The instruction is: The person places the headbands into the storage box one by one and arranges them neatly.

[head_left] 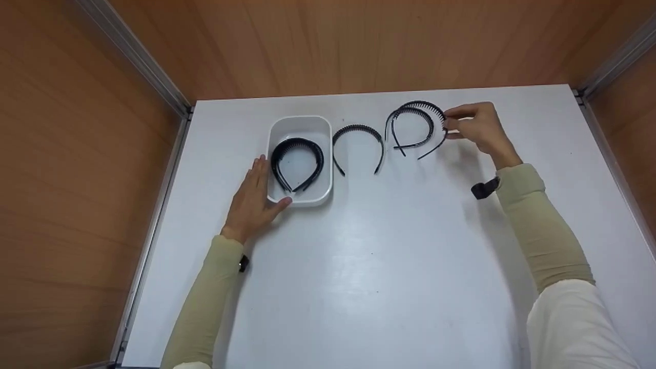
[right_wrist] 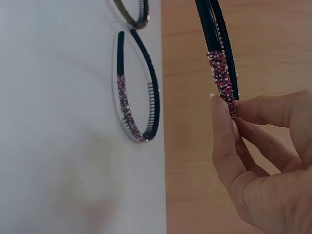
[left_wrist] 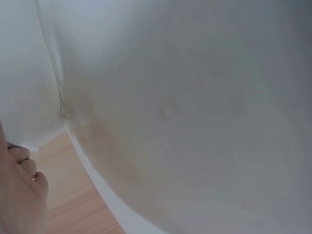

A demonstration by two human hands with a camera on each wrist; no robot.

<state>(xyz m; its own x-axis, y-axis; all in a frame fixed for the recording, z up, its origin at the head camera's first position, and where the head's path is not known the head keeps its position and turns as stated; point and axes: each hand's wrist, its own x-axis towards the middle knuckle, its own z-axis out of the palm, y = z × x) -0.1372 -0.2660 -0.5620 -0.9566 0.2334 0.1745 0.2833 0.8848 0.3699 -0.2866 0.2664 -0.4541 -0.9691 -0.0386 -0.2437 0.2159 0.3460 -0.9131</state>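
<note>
My left hand rests with straight fingers along the left wall of a white plastic container, thumb at its front edge. Inside lie several dark headbands, nested together. My right hand pinches a black toothed headband at its beaded pink part, between thumb and fingertips. In the head view, this held headband overlaps a smaller-looking headband on the table. Another black headband lies between that one and the container. The left wrist view shows mostly a blurred pale surface, with curled fingers at its left edge.
The white table meets a wood-grain panel along its back edge. A second wood-grain panel stands at the left, with metal framing in the corner. Small dark devices sit at both wrists.
</note>
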